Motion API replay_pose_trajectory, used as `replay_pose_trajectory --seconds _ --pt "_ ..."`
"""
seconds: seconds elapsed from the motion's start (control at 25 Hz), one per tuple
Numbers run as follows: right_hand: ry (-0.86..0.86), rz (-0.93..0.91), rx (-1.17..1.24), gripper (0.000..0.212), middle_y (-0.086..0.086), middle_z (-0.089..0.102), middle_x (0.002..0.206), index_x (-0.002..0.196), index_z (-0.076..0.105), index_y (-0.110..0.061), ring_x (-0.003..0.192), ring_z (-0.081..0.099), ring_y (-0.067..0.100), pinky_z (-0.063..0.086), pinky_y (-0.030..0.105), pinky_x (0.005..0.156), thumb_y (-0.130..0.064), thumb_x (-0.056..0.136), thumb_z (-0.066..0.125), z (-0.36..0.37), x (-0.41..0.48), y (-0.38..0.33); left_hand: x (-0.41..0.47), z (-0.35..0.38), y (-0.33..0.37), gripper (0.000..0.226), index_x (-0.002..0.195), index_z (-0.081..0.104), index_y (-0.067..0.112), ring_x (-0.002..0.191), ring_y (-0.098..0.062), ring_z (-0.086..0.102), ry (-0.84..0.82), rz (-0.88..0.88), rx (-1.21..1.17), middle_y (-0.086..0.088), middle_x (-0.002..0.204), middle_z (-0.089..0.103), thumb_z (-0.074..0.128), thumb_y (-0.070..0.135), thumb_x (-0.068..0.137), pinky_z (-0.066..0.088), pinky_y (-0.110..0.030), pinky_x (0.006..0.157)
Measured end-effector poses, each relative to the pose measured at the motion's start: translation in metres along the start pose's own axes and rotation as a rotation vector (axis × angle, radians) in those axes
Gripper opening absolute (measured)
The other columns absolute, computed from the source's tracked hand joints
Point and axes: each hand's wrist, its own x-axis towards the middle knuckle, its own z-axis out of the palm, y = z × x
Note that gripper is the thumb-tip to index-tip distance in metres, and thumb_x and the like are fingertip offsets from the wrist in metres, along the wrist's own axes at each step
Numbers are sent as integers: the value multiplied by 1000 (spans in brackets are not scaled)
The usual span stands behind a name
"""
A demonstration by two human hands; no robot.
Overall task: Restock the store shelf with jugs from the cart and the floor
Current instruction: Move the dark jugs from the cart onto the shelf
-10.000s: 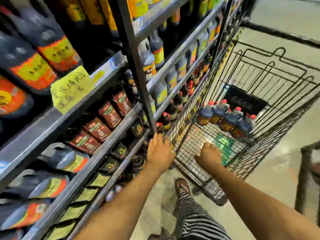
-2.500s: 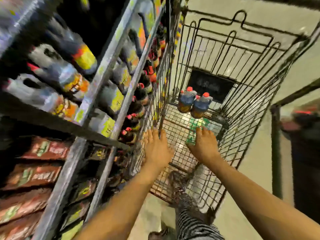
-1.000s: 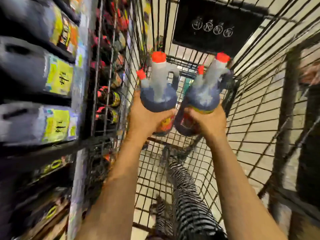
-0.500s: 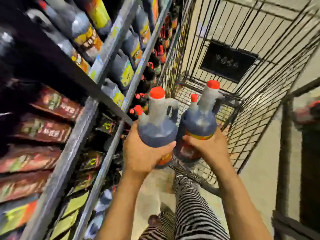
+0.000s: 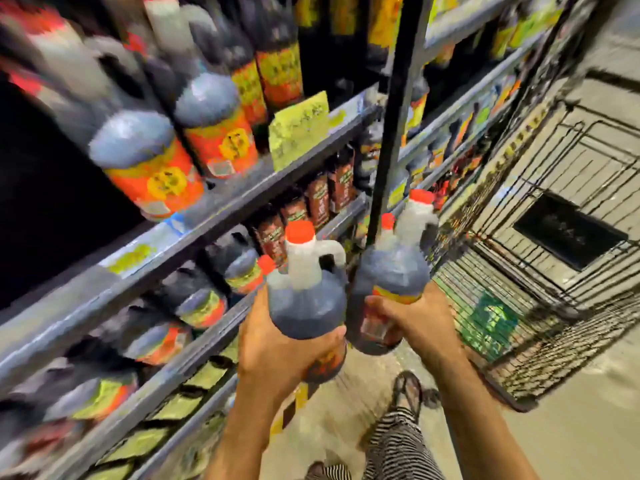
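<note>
The left hand is closed around the lower body of a dark-liquid jug with a red cap and a moulded loop handle, thumb across the front. A second, smaller red cap shows just behind this jug on its left side; whether the left hand grips that second jug cannot be determined.

The right hand is closed around the lower body of a second red-capped jug, fingers wrapped over its orange label. Both jugs stand upright, side by side, close to touching, at chest level in front of the person.

The store shelf lies to the left of and above the hands. Its tiers carry dark bottles with red and yellow labels; a yellow price tag hangs on the edge of the upper tier. A dark upright post rises directly behind the right-hand jug.

The wire cart stands to the right of the right hand, with a green item on its floor. Striped trousers and a sandalled foot appear below the hands.
</note>
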Motion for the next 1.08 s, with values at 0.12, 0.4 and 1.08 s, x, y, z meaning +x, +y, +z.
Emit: replay_pose_trajectory --seconds 0.12,0.4,1.08 --pt "-111 -74 12 53 -6 74 89 89 70 -22 79 69 9 55 30 71 -38 40 82 39 -19 -35 -15 -57 -6 14 83 52 29 54 -13 44 151 53 4 5 64 44 59 37 74 44 -26 50" --pt "-370 -334 -96 50 -8 73 88 82 67 -28 76 66 3 50 24 66 -51 38 73 103 -58 -121 -62 -161 -5 56 88 54 58 72 24 55 479 -24 -269 40 75 61 77 52 37 45 -7 53" --pt "-516 -624 -264 38 -3 72 93 86 68 -23 86 64 13 42 20 63 -51 61 77 255 -77 -251 0 -305 -47 86 99 67 24 88 -12 68 834 -131 -118 5 97 72 76 75 30 58 -40 76"
